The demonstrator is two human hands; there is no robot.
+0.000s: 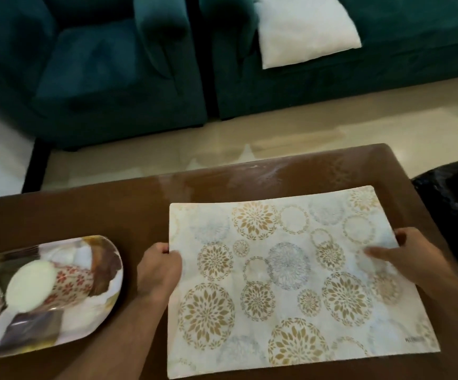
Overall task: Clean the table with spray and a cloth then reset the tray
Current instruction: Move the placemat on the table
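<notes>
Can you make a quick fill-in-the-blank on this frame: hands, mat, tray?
1. Both hands, left hand and right hand, grip the ___ by its side edges.
2. The tray lies to the ___ of the mat.
3. The cushion on the sofa is ___ in colour.

Missing words: mat; left; white
</notes>
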